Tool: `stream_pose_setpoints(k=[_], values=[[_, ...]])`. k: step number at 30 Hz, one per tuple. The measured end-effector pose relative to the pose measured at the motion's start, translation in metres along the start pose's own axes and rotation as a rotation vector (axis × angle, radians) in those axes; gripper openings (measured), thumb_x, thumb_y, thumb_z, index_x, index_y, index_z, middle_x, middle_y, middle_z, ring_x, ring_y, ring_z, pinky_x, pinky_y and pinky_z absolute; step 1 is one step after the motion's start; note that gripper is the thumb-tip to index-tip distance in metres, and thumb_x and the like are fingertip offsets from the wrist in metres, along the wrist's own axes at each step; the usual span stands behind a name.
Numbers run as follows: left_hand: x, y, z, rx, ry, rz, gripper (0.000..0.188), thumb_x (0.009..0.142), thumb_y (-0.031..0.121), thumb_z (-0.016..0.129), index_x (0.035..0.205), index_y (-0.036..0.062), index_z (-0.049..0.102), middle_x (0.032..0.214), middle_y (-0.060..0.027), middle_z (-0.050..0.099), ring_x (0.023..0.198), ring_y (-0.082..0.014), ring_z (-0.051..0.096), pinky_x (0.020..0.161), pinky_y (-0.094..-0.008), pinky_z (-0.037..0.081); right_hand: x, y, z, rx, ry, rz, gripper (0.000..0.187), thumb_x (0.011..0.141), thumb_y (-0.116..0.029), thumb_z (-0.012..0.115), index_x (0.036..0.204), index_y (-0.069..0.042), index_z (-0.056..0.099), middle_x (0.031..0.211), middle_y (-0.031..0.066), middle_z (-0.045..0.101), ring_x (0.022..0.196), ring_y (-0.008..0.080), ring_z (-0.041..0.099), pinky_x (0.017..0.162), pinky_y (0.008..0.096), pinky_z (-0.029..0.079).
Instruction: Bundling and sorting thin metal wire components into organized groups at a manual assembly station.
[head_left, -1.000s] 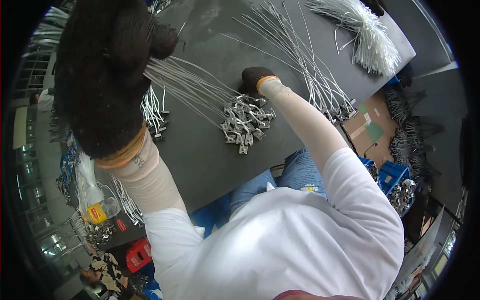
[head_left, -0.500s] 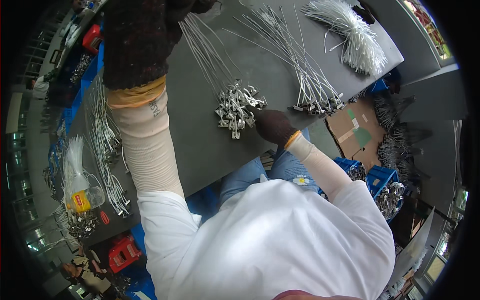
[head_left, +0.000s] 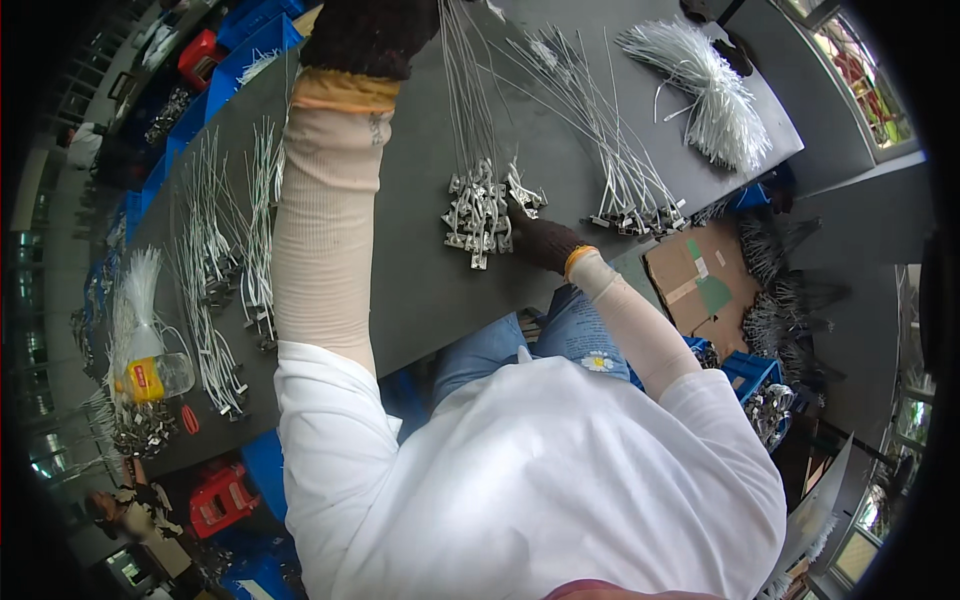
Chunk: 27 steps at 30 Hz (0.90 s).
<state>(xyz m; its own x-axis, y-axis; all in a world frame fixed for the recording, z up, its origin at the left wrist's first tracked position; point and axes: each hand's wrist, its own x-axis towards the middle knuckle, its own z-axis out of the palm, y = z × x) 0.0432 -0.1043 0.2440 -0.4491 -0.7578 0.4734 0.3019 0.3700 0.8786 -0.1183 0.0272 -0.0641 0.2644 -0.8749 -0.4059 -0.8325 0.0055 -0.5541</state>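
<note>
My left hand (head_left: pixel 370 38), in a dark knit glove, is at the top edge, its fingers mostly hidden. It is closed on a bundle of thin pale wires (head_left: pixel 466 90) that stretches toward me across the table. Shiny metal clips (head_left: pixel 478 215) cluster at the bundle's near end. My right hand (head_left: pixel 545 240), gloved alike, has its fingers closed at the right side of this cluster, on a few metal clips (head_left: pixel 524 190) standing slightly apart. The fingertips are partly hidden behind the clips.
On the grey table (head_left: pixel 410 270), another clipped wire bundle (head_left: pixel 620 150) lies right, with a white strand bundle (head_left: pixel 715 95) beyond. Further bundles (head_left: pixel 205 270) and a plastic bottle (head_left: pixel 158 377) are left. Cardboard (head_left: pixel 690 275) and a blue crate (head_left: pixel 750 372) sit right.
My left hand has moved right and toward the top edge, and the wires have swung more upright with it. My right hand has shifted slightly up, fingers now among the clips at the cluster's side.
</note>
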Motion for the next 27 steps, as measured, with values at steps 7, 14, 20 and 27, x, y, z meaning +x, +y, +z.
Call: stream_pose_setpoints(k=[7, 14, 20, 27], values=[[-0.001, 0.003, 0.021, 0.026, 0.175, 0.082, 0.031, 0.097, 0.035, 0.063, 0.102, 0.0059, 0.071, 0.059, 0.0039, 0.043, 0.052, -0.0063, 0.040, 0.053, -0.0272, 0.041, -0.048, -0.009, -0.092, 0.310, 0.262, -0.070, 0.050, 0.092, -0.014, 0.065, 0.141, -0.010, 0.052, 0.097, 0.0096, 0.071, 0.085, 0.0145, 0.067, 0.077, 0.0296, 0.054], [0.003, -0.002, 0.003, 0.696, 0.140, 0.301, 0.036, 0.094, 0.037, 0.064, 0.102, 0.0022, 0.071, 0.084, -0.0155, 0.069, 0.085, -0.0291, 0.067, 0.083, -0.0450, 0.048, -0.006, -0.131, -0.205, 0.457, 0.830, -0.909, 0.053, 0.088, -0.016, 0.075, 0.137, -0.008, 0.055, 0.122, 0.0126, 0.067, 0.109, 0.0204, 0.065, 0.094, 0.0355, 0.053], [-0.020, 0.023, -0.008, 0.824, -0.205, 0.463, 0.043, 0.096, 0.040, 0.062, 0.112, 0.0013, 0.070, 0.095, -0.0215, 0.069, 0.094, -0.0346, 0.066, 0.086, -0.0413, 0.049, -0.007, -0.168, -0.255, 0.306, 0.551, -1.357, 0.028, 0.090, -0.017, 0.072, 0.115, -0.004, 0.067, 0.102, 0.0087, 0.071, 0.092, 0.0211, 0.068, 0.083, 0.0350, 0.054], [-0.139, -0.202, -0.112, 0.598, 0.196, -0.433, 0.034, 0.083, 0.030, 0.073, 0.102, 0.0029, 0.074, 0.101, -0.0148, 0.074, 0.097, -0.0310, 0.069, 0.090, -0.0405, 0.051, -0.031, -0.218, -0.251, 0.655, 0.593, -1.432, 0.025, 0.094, -0.007, 0.063, 0.117, 0.001, 0.060, 0.094, 0.0075, 0.068, 0.080, 0.0189, 0.066, 0.075, 0.0326, 0.054]])
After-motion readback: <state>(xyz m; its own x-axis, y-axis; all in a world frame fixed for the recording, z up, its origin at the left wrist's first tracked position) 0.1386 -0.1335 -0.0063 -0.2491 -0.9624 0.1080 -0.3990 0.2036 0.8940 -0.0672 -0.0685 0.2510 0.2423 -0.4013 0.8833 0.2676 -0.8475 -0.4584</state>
